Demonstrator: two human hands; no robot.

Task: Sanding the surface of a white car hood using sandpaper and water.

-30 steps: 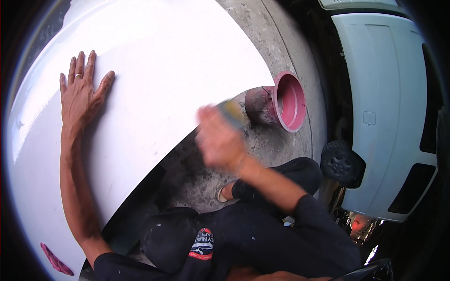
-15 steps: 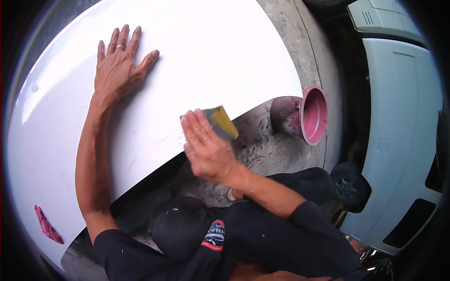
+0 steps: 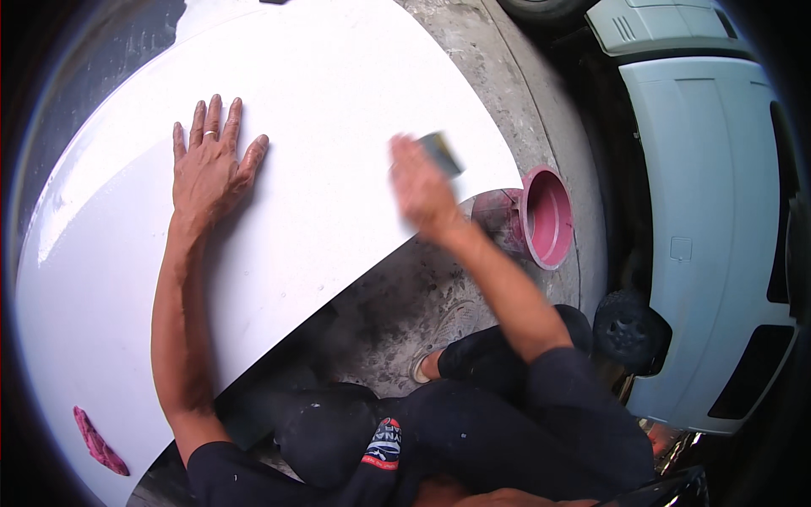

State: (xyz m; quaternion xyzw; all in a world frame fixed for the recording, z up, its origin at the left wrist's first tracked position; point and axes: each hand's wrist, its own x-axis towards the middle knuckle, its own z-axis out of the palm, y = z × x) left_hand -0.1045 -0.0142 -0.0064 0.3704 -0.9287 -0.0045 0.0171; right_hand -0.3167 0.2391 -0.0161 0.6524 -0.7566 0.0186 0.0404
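A large white curved body panel (image 3: 338, 76) fills the left and centre of the view. My left hand (image 3: 211, 166) lies flat on it, fingers spread, holding nothing, with a ring on one finger. My right hand (image 3: 422, 186), smeared by motion, grips a small grey and yellow sanding sheet (image 3: 442, 155) against the panel toward its right part. A crumpled pink cloth (image 3: 100, 442) lies on the panel at the lower left.
A pink plastic bucket (image 3: 547, 218) lies on its side beside the panel on the stained concrete floor (image 3: 405, 296). A pale van (image 3: 705, 211) with a dark wheel (image 3: 627, 334) stands at the right. My bent legs are below.
My right hand with the sanding sheet has moved up and to the right across the panel since half a second ago. My left hand stays flat and open on the panel.
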